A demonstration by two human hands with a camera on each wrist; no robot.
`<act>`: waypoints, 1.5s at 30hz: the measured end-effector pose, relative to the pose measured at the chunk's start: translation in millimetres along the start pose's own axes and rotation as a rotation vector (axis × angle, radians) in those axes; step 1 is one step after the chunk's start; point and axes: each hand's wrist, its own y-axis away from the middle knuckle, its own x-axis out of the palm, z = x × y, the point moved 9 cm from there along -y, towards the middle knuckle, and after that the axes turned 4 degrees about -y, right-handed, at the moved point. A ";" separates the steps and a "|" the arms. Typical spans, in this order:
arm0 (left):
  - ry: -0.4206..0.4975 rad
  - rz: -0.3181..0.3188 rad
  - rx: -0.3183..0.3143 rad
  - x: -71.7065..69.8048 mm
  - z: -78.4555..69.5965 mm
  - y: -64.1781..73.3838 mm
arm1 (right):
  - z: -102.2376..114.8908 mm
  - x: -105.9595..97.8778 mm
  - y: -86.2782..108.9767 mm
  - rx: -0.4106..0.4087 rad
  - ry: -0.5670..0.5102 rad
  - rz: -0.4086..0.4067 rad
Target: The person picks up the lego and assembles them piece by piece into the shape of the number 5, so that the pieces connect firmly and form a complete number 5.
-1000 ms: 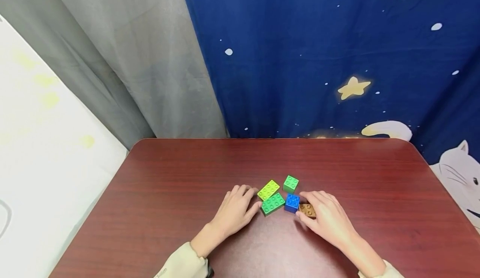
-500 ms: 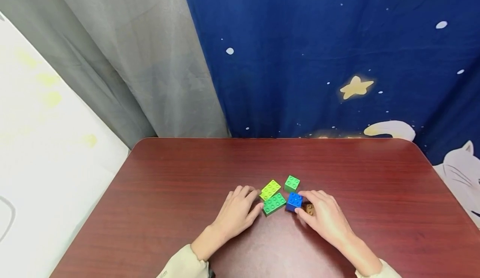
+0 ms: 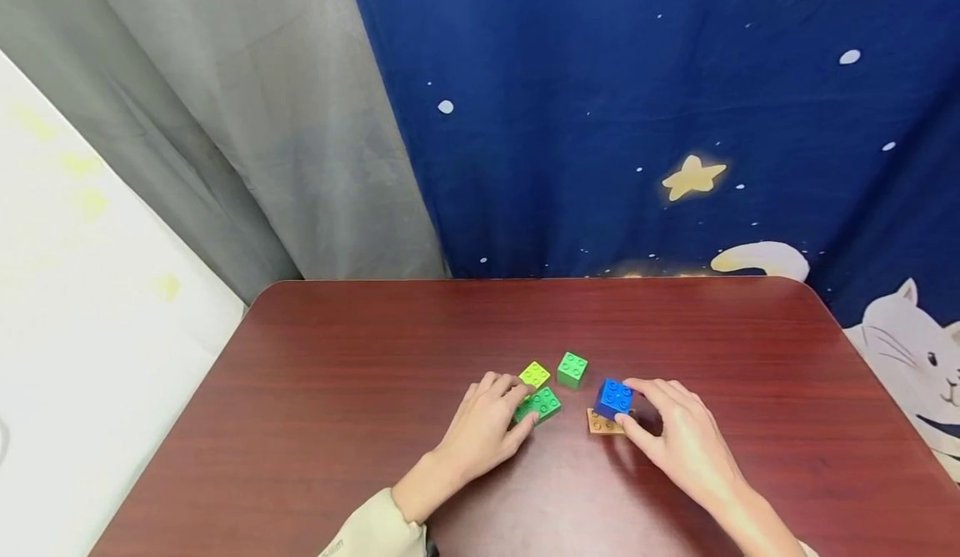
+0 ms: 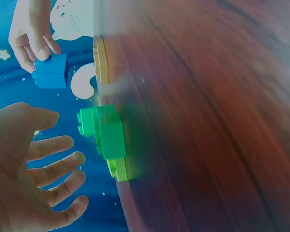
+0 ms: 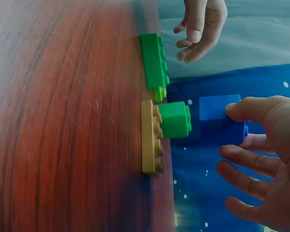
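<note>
Currently, in the head view, pinching a blue block (image 3: 615, 397) in the right hand (image 3: 675, 432), thumb at its near side and index finger at its far side, parted only by its width. Showing 4 studs on its top, and partly covering a brown block (image 3: 602, 426). Hovering with the left hand (image 3: 480, 428) over a green block (image 3: 543, 405) and a lime block (image 3: 535, 373), fingers loosely bent, grasping nothing. Also has a small green block (image 3: 572, 370) beside the lime block, in from the far edge of the tabletop (image 3: 337, 373).

From the left wrist, showing the left fingers spread, thumb well apart, clear of the green block. Beyond, holding the blue block off the tabletop.

From the right wrist, pressing the thumb on the blue block, with the index finger partly hidden behind it and the remaining fingers loosely extended. Keeping a gap between the blue block and the brown block, laid flat on the tabletop.
</note>
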 end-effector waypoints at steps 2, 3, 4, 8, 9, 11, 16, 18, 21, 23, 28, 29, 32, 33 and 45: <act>-0.003 0.002 0.013 2.1 -4.0 -1.5 | -2.6 -2.2 1.5 0.007 0.001 -0.005; -0.007 0.004 0.023 3.0 -6.2 -2.3 | -3.9 -3.2 2.0 0.010 0.004 -0.007; -0.015 0.006 0.032 4.0 -8.3 -3.1 | -4.8 -4.3 2.4 0.012 0.007 -0.009; -0.033 0.007 0.064 6.7 -15.8 -6.8 | -8.2 -8.9 3.3 0.024 0.015 -0.016; -0.036 0.008 0.072 7.4 -17.6 -7.6 | -8.8 -9.8 3.5 0.026 0.017 -0.016; -0.040 0.008 0.083 9.3 -20.6 -8.6 | -9.9 -10.9 4.1 0.031 0.018 -0.013; -0.060 0.009 0.103 13.4 -27.7 -10.5 | -12.5 -12.3 5.2 0.027 0.018 -0.015; -0.069 0.009 0.109 15.1 -30.4 -11.9 | -13.9 -12.6 5.7 0.021 0.019 -0.018; -0.069 0.011 0.124 18.0 -35.0 -14.7 | -16.8 -12.2 6.4 0.018 0.021 -0.012; -0.064 0.016 0.135 20.2 -38.1 -16.8 | -19.1 -11.6 6.3 0.017 0.021 -0.003; -0.057 0.044 0.164 26.7 -46.1 -22.5 | -26.6 -7.8 6.1 0.027 0.025 0.036; -0.059 0.051 0.170 28.1 -48.0 -23.6 | -28.2 -6.3 6.5 0.032 0.027 0.047; -0.078 0.058 0.190 31.1 -54.4 -27.0 | -32.7 -2.2 8.0 0.041 0.034 0.074; -0.086 0.057 0.197 32.0 -56.6 -28.3 | -33.9 -1.4 8.4 0.043 0.035 0.077; -0.189 0.060 0.231 48.3 -67.7 -36.0 | -40.1 1.1 11.6 0.049 0.020 0.087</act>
